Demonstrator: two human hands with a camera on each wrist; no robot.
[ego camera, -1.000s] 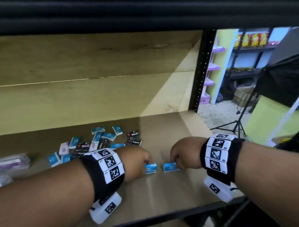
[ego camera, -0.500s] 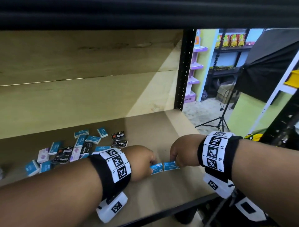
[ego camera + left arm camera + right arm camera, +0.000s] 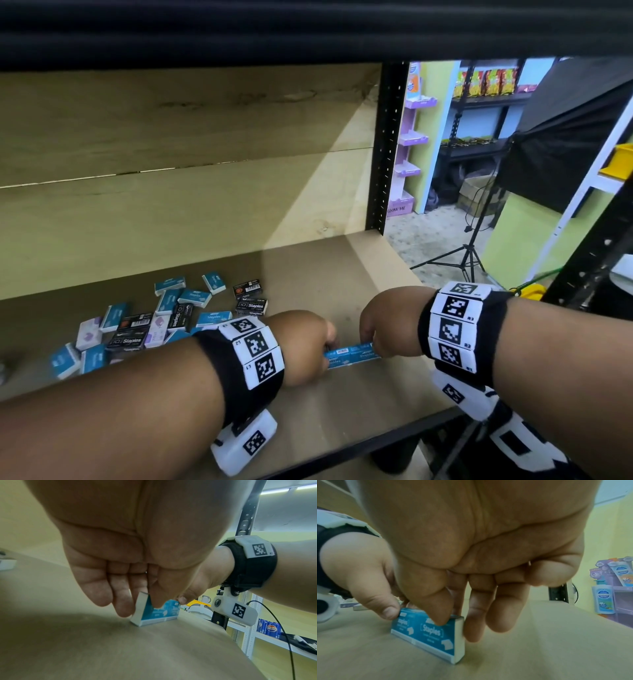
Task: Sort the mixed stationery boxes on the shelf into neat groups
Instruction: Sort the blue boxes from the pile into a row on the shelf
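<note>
I have both hands down on the shelf board (image 3: 346, 414), near its front edge, each pinching one blue staple box. My left hand (image 3: 301, 346) grips the left blue box (image 3: 155, 613) between thumb and fingers; the left wrist view shows the thumb on its blue face and the fingertips behind it at its left end. My right hand (image 3: 388, 322) grips the right blue box (image 3: 435, 632) likewise, thumb on the printed "Staples" face, fingers curled down past its right end. In the head view the two boxes stand on their long edges, end to end and touching, forming one blue strip between my hands. The right wrist view shows my left thumb (image 3: 388, 610) at the far end of that strip. Whether the boxes rest fully on the board or tip slightly I cannot tell. Beyond my left forearm, further back on the board, lies the unsorted heap (image 3: 161, 318): blue, black and pale lilac boxes at mixed angles, some overlapping. Beyond my right hand stands the black shelf upright (image 3: 385, 150), and past it a tripod (image 3: 462, 260) on the floor.
</note>
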